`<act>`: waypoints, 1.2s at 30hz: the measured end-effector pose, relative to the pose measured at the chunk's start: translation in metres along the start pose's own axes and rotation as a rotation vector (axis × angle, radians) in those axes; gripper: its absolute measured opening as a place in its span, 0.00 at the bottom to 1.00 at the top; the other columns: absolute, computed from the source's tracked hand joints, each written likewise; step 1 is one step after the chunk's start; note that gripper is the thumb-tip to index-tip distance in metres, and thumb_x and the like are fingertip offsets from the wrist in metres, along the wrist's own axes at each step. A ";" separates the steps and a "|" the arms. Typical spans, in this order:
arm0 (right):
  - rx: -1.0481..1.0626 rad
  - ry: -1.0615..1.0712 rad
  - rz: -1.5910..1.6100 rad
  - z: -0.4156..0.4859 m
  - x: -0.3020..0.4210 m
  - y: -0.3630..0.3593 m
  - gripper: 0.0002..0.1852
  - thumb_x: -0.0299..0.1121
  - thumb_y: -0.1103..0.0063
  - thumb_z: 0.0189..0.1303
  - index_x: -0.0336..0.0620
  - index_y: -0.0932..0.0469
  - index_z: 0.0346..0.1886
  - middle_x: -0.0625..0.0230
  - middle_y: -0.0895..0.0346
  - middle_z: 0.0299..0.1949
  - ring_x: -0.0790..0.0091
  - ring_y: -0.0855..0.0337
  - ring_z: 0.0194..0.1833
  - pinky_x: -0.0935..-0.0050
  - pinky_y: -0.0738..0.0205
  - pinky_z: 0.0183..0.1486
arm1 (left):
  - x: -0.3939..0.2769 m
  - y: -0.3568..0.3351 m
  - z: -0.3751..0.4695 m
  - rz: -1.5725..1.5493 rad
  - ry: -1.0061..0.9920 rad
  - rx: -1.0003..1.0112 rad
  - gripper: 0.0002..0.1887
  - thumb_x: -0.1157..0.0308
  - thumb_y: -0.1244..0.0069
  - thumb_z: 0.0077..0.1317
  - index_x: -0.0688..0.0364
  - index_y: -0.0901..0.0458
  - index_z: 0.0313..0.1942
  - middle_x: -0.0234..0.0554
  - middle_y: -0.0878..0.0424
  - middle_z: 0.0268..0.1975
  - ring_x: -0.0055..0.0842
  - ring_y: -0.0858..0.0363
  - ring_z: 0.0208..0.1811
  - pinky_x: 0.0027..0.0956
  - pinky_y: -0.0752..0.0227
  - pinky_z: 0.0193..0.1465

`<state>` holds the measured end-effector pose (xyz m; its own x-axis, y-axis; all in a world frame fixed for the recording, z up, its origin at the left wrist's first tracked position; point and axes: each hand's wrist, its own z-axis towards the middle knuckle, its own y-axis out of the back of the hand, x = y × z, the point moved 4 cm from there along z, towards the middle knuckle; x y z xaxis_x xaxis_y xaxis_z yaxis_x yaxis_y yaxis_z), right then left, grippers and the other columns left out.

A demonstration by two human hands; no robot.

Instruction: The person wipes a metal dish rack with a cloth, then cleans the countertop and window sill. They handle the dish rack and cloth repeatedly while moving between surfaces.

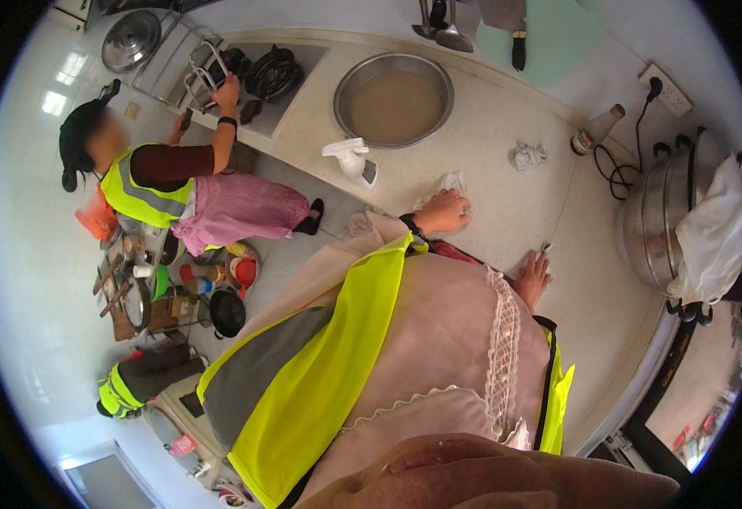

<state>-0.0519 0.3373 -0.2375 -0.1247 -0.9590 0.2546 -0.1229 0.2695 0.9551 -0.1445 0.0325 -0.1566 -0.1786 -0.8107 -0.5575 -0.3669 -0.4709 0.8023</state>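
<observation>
My left hand (444,212), with a black band at the wrist, presses down on a crumpled white cloth (452,182) on the pale countertop (504,210). Its fingers are bent over the cloth, hiding part of it. My right hand (533,278) rests on the counter near its front edge, fingers spread. At its fingertips is a small dark and whitish object (545,247), too small to name; whether the fingers grip it is unclear. A white spray bottle (353,163) stands beyond my left hand. Another crumpled white cloth or tissue (527,157) lies farther back.
A wide metal basin (394,100) of cloudy liquid sits by the spray bottle. To the right are a glass bottle (598,130), a power cord (643,137) and a large steamer pot (651,216). At left, another person (154,178) handles a metal rack (206,70) near the gas stove (273,73).
</observation>
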 end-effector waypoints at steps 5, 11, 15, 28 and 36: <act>0.010 0.000 0.000 0.002 -0.001 -0.002 0.31 0.33 0.48 0.66 0.52 0.39 0.74 0.54 0.52 0.79 0.48 0.51 0.77 0.39 0.54 0.74 | -0.051 0.063 -0.014 -0.391 -0.099 0.020 0.22 0.60 0.47 0.70 0.58 0.22 0.60 0.49 0.19 0.55 0.34 0.19 0.53 0.38 0.26 0.55; 0.012 0.003 0.027 0.003 -0.003 -0.006 0.31 0.33 0.48 0.66 0.53 0.38 0.74 0.53 0.51 0.78 0.47 0.51 0.78 0.38 0.55 0.74 | -0.017 0.232 -0.052 -0.919 -0.348 -0.447 0.32 0.66 0.50 0.73 0.59 0.44 0.73 0.49 0.18 0.55 0.30 0.17 0.52 0.35 0.24 0.57; -0.001 -0.001 0.075 0.002 -0.001 -0.004 0.31 0.33 0.47 0.66 0.53 0.37 0.73 0.52 0.51 0.78 0.47 0.52 0.78 0.38 0.57 0.74 | 0.098 0.378 -0.106 -0.866 0.040 -0.896 0.35 0.59 0.50 0.72 0.70 0.45 0.70 0.57 0.20 0.58 0.39 0.15 0.52 0.39 0.19 0.55; 0.004 -0.043 -0.014 0.008 -0.009 0.004 0.31 0.32 0.48 0.67 0.61 0.40 0.75 0.59 0.52 0.79 0.47 0.55 0.79 0.39 0.60 0.76 | -0.008 0.328 -0.111 -0.465 -0.082 -0.873 0.18 0.65 0.48 0.72 0.58 0.22 0.61 0.42 0.16 0.54 0.20 0.17 0.42 0.26 0.22 0.47; -0.049 -0.426 -0.122 0.033 -0.116 0.011 0.34 0.42 0.51 0.70 0.60 0.46 0.78 0.64 0.58 0.81 0.42 0.55 0.78 0.30 0.53 0.70 | -0.091 0.168 -0.047 -0.114 -0.294 -0.194 0.23 0.63 0.47 0.68 0.54 0.24 0.62 0.46 0.24 0.60 0.37 0.21 0.57 0.38 0.26 0.57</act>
<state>-0.0717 0.4548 -0.2619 -0.5077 -0.8592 0.0640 -0.1167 0.1422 0.9829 -0.1469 0.0109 0.0388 -0.4114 -0.6278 -0.6608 -0.2251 -0.6326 0.7411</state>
